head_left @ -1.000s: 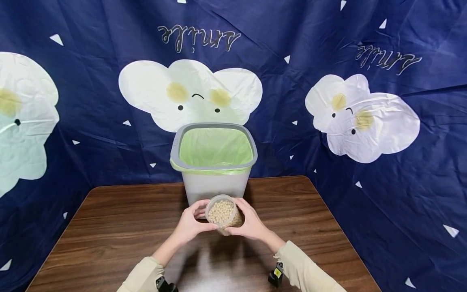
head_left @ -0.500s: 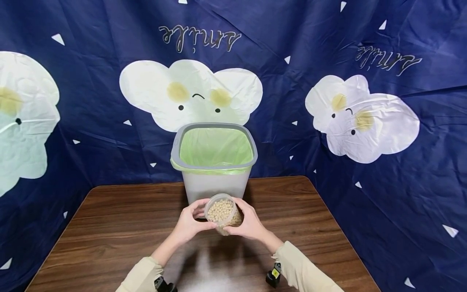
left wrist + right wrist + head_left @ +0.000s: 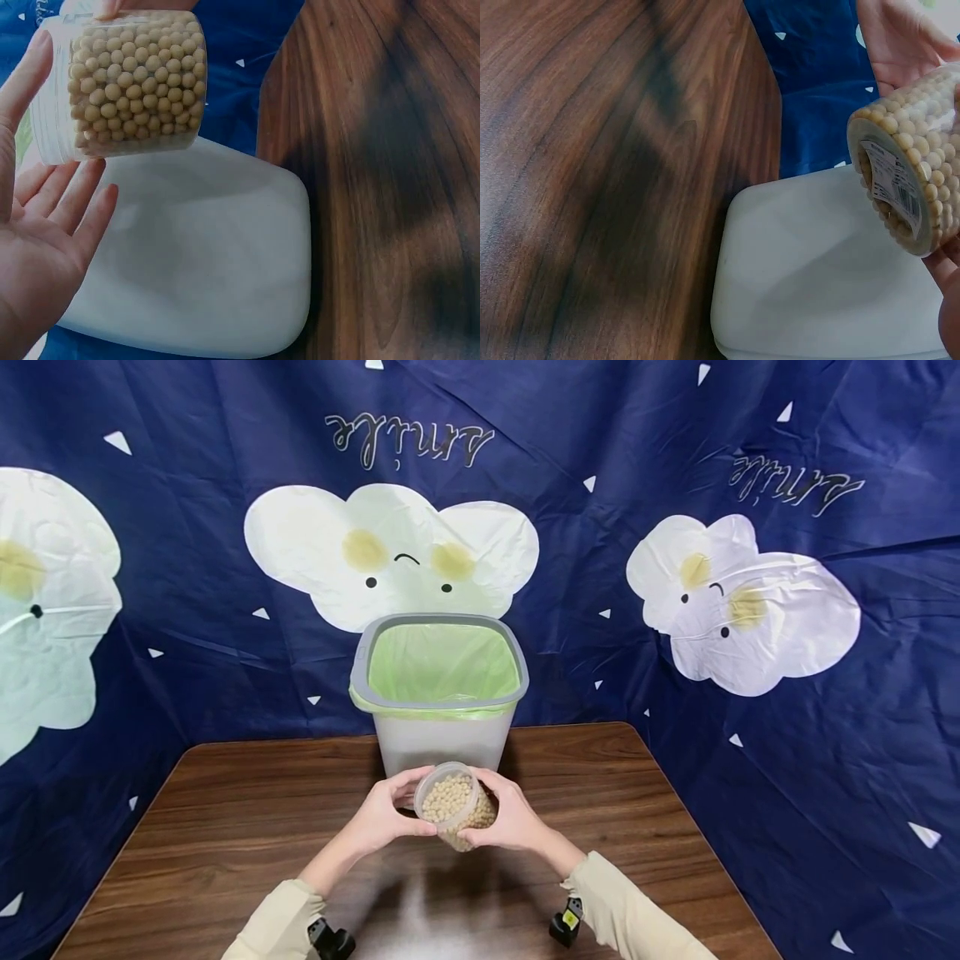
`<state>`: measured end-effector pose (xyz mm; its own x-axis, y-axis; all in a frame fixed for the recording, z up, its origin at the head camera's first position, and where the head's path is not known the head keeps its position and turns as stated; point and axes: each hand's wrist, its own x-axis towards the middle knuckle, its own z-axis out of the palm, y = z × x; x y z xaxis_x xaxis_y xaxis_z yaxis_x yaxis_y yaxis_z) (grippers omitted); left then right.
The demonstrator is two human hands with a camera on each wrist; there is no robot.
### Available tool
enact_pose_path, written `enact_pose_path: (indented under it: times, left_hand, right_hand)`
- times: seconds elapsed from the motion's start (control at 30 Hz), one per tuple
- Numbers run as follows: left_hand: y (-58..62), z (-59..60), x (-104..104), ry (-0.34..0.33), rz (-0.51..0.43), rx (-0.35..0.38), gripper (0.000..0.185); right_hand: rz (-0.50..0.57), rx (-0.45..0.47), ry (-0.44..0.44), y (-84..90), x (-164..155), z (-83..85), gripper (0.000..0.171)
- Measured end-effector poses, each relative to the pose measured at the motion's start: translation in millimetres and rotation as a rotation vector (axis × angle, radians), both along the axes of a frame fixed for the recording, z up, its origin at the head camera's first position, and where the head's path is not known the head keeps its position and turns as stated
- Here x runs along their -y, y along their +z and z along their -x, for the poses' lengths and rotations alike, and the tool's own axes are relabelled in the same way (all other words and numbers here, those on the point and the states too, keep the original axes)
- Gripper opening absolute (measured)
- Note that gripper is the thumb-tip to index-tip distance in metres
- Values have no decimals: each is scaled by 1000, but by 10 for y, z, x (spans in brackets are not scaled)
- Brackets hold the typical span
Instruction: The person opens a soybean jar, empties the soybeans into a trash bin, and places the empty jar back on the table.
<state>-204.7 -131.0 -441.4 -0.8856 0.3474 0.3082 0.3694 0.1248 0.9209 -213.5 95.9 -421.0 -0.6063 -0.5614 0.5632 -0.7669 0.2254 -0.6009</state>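
Over the wooden table (image 3: 255, 818), before the wastebin (image 3: 442, 742), left hand (image 3: 384, 814) and right hand (image 3: 516, 817), half-curled, grip the bean jar (image 3: 453, 804), probably for steadiness.

I see tan balls (image 3: 448, 798), a white bin (image 3: 442, 745) with a grey rim (image 3: 442, 703) and green bag (image 3: 444, 662), a stripy brown tabletop (image 3: 600, 818) and a blue curtain (image 3: 577, 427) with white clouds (image 3: 405, 522).
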Motion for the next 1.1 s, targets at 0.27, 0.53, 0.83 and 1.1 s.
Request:
enact_pose_path:
  times: [0.27,0.53,0.83,1.1]
  left_hand:
    - [-56,-56,-48,47,-33,-11,71]
    - [-72,-99,-126,155,-16,-54,69]
    - [-31,-35,25,15,-5,-74,66]
    - [-47,-11,107,-81,-39,-57,66]
  right_hand:
    - [-45,-43,-76,-304,-23,160,78]
    - [-21,-107,-102,-338,-26,191,77]
    - [19,13,-23,-211,-18,130,76]
    - [5,159,106,1,-11,6,71]
